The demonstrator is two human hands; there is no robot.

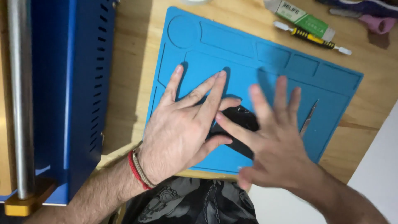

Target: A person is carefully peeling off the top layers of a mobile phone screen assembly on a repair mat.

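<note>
A black phone-like slab (237,120) lies on a blue work mat (232,54), mostly covered by both hands. My left hand (182,128) is spread flat with fingers apart; its thumb and lower fingers touch the slab's left side. Blurred with motion, my right hand (273,137) hovers over the slab's right end, fingers spread. I cannot tell whether it presses on the slab. Neither hand grips anything.
Thin metal tweezers (308,119) lie on the mat right of my right hand. A yellow-and-black tool (311,38) and a green-white tube (300,17) rest on the wooden table behind. A blue metal machine (70,83) stands at the left.
</note>
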